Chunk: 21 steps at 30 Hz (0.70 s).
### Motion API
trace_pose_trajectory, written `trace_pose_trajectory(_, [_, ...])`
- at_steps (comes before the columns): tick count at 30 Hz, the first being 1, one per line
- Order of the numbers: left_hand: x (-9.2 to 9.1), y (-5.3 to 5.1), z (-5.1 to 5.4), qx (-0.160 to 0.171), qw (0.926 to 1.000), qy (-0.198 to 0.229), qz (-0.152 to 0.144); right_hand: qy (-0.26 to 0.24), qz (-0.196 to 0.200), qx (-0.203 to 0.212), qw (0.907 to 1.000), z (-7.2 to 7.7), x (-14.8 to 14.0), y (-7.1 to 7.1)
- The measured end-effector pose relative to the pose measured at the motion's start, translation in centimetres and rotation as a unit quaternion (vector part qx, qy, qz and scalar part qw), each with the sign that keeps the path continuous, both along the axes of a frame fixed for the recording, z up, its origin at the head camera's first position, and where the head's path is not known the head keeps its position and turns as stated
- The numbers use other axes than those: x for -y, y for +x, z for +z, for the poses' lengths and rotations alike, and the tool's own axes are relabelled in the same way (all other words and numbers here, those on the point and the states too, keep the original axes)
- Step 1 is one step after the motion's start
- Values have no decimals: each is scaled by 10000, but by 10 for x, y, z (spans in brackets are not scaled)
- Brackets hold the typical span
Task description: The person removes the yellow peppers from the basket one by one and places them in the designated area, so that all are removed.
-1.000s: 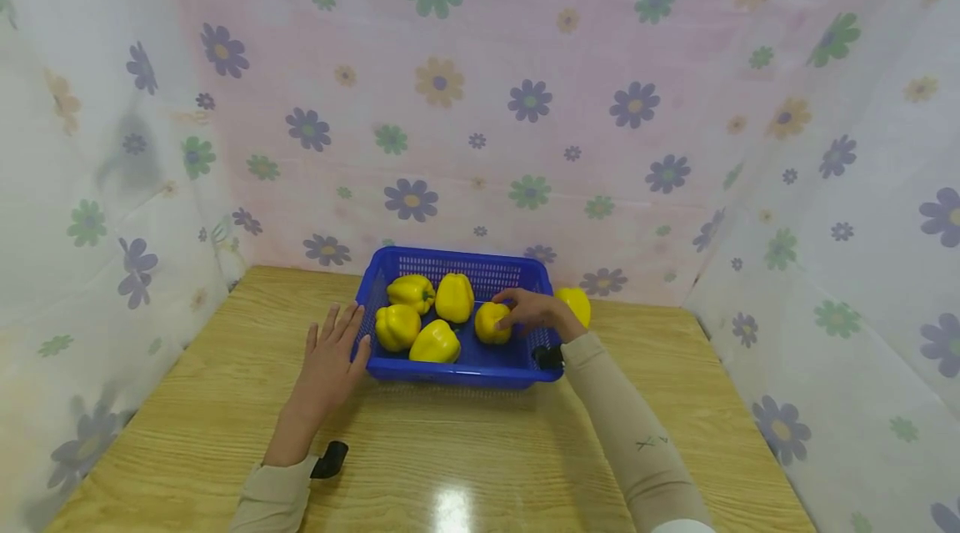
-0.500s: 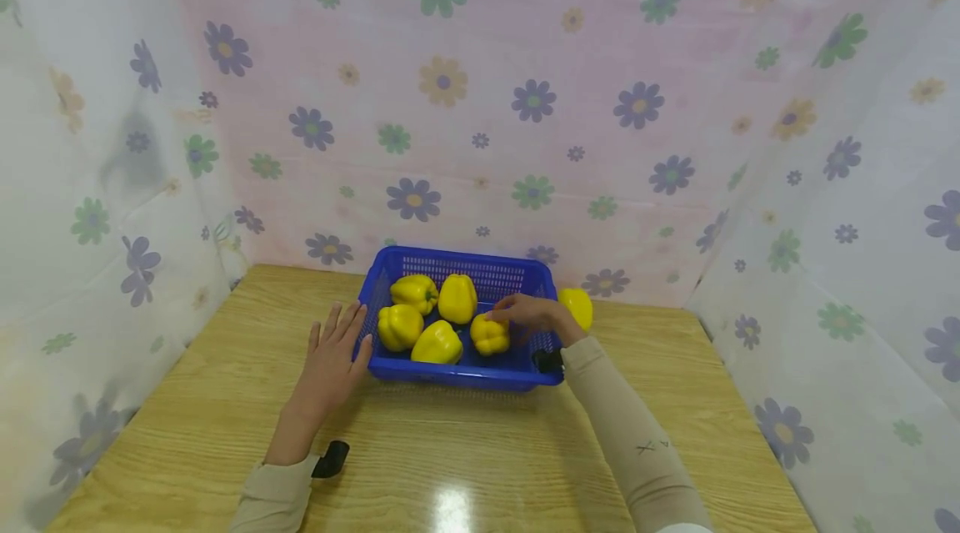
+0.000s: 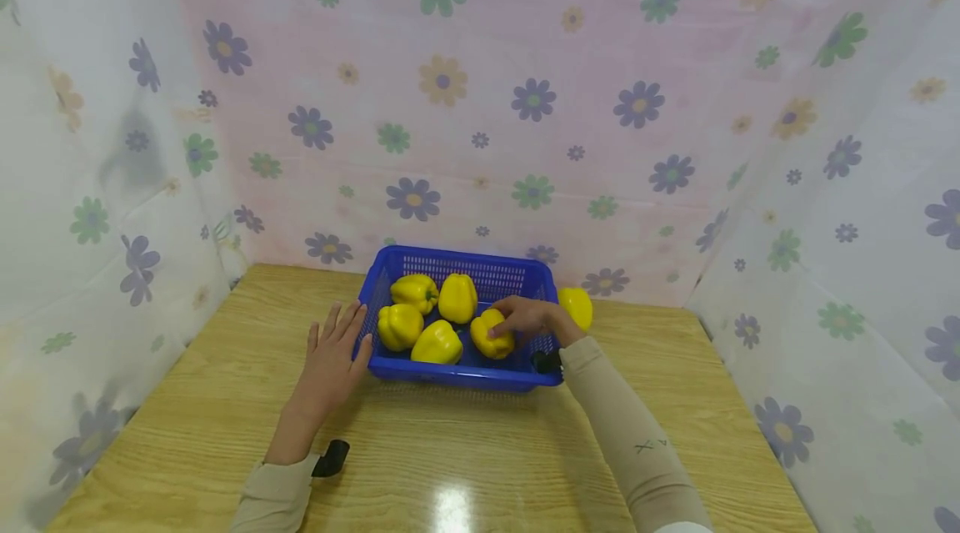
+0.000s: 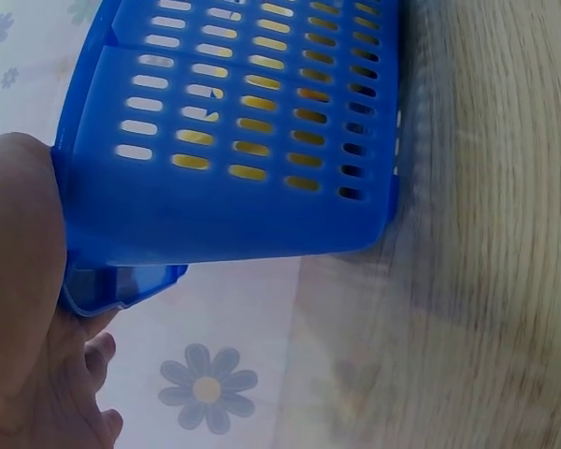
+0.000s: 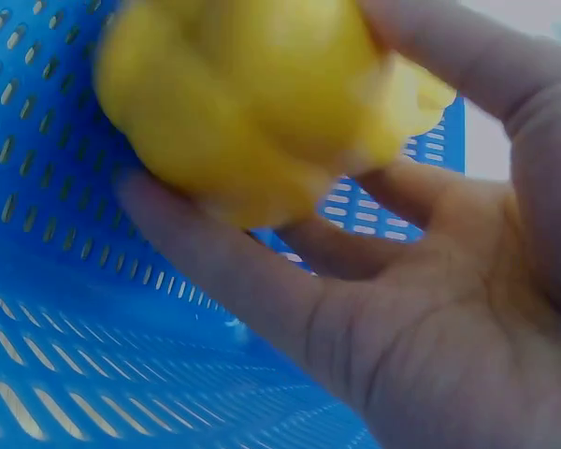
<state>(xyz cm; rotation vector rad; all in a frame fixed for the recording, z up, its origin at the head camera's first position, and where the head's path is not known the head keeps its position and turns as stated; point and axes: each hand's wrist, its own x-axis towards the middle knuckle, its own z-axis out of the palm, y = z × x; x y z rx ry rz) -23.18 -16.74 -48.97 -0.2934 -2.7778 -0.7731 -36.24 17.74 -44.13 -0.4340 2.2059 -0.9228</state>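
Note:
My right hand (image 3: 525, 316) reaches into the blue plastic basket (image 3: 457, 373) and grips a yellow bell pepper (image 3: 489, 343) near the basket's right side. In the right wrist view, the thumb and fingers lie around the blurred pepper (image 5: 234, 103). Several more yellow bell peppers lie in the basket's left half, including a front one (image 3: 437, 344) and an upright-looking one (image 3: 457, 298). With its fingers spread and mostly straight, my left hand (image 3: 333, 358) rests against the basket's left rim. The left wrist view shows that hand (image 4: 19, 299) touching the rim beside the slotted wall.
Another yellow bell pepper (image 3: 576, 308) sits outside the basket, just past its right side and partly behind my right wrist. Below everything is a wood-grain table (image 3: 420, 450). Flower-patterned sheets (image 3: 480, 99) stand at the back and both sides.
The pepper under my right hand has turned and shifted slightly toward the basket's front. My right thumb has come down across it. The left hand stays at the rim.

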Motion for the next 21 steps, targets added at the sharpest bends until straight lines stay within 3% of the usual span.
trace_pose_trajectory(3, [-1,1,1,26,10000,-5,10,-95,-59,-470,9988,-3,-1,-1])
trace_pose_trajectory(6, [-2,2,3,74,10000,-5,7,-182,-137,-553,9982,-6,-1,-2])
trace_pose_trajectory(15, [-3,2,4,150,9999,25,29,-418,-426,399,9974,-9,-5,-6])
trace_pose_trajectory(21, [-2,2,3,169,9999,32,17,-506,-672,653,9943,-11,-6,-8])
